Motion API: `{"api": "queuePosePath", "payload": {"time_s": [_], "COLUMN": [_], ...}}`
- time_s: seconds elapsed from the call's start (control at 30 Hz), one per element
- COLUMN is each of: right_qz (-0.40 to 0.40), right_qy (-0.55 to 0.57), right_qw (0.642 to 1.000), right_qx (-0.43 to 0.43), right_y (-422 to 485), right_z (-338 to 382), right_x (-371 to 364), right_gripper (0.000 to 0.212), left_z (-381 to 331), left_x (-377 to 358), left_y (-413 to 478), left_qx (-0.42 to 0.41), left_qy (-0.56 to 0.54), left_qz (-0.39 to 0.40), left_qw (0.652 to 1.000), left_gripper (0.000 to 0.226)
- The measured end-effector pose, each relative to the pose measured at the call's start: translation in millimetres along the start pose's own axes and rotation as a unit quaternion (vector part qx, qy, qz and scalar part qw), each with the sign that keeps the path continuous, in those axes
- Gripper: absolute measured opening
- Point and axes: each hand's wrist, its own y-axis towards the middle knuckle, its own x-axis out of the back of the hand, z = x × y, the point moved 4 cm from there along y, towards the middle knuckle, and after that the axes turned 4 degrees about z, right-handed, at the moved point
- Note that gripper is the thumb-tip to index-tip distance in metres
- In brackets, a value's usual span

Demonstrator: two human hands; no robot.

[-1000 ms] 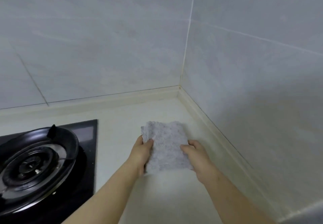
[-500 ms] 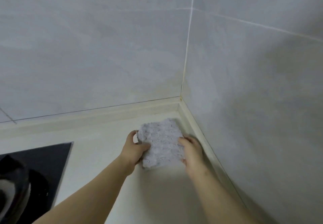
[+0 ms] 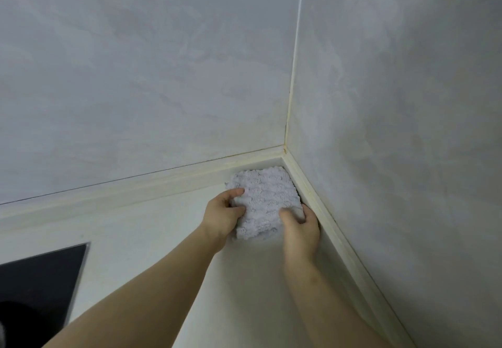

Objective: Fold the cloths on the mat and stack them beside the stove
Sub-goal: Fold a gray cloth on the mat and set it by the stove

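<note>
Cloth: the cloth (image 3: 264,201) is a pale, nubbly folded square just right of the frame's middle. It sits in the corner of the counter (image 3: 141,241), its far edge close to the back kerb and its right edge close to the side kerb. Whether it lies fully flat on the counter cannot be told.
Left hand: the left hand (image 3: 222,218) grips the cloth's left edge. The thumb lies on top and the fingers are curled against the side.
Right hand: the right hand (image 3: 301,229) grips the near right corner of the cloth. The thumb presses on top and the fingers are wrapped round the edge, next to the side kerb.
Arms: both forearms are bare and reach up from the bottom of the frame.
Stove: the stove (image 3: 40,279) is a black glass panel at the lower left, well apart from the cloth.
Walls: two grey tiled walls (image 3: 163,76) meet above the cloth, and a cream kerb (image 3: 122,198) runs along their foot.
</note>
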Motion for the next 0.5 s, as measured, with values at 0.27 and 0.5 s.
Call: {"api": "queuePosePath", "payload": {"time_s": [0.27, 0.5], "right_qz": [0.018, 0.058], "right_qy": [-0.071, -0.060], "right_qw": [0.997, 0.995], "right_qx": [0.019, -0.045], "right_y": [-6, 4], "right_z": [-10, -14], "right_x": [3, 1], "right_gripper": [0.029, 0.035], "left_z": [2, -15], "left_x": [-7, -16], "left_y": [0, -12], "left_qx": [-0.021, 0.003], "left_qy": [0.071, 0.448], "left_qz": [-0.007, -0.012], "left_qw": [0.997, 0.894], "left_gripper": [0.045, 0.056]}}
